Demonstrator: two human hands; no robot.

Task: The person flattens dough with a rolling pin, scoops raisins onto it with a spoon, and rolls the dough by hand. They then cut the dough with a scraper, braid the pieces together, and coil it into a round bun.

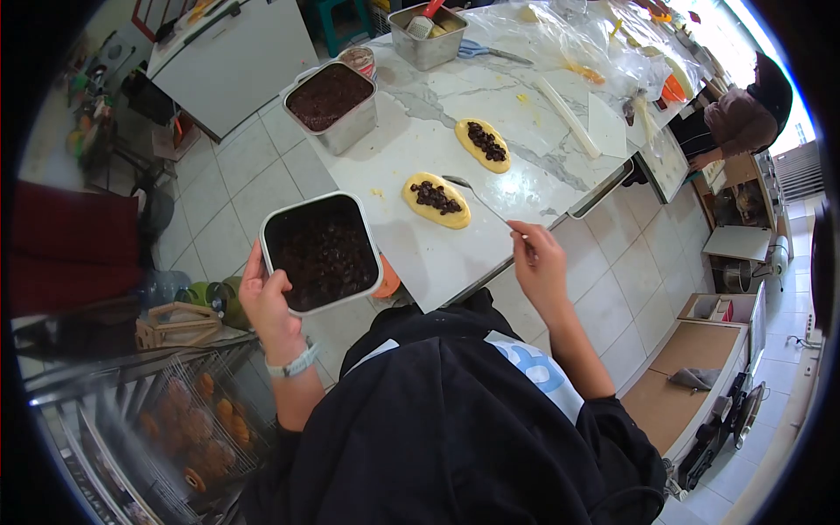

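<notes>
My left hand (267, 302) grips the near left rim of a square metal pan (380, 262) that holds a dark chunky filling. In my right hand (538, 262) is a thin metal spoon (488, 203), pinched by its handle, its bowl end over the table beside the nearer dough. Two flattened yellow dough ovals lie on the marble table: the nearer dough oval (448, 217) and the farther dough oval (500, 164). Each has a strip of dark pieces along its middle.
A metal container of dark filling (354, 122) stands at the table's left edge (398, 254). Behind are another metal container (429, 54), blue scissors (477, 49), a white strip (569, 118) and plastic bags (560, 35). A person (739, 118) is at the far right; a rack of baked goods (206, 429) stands lower left.
</notes>
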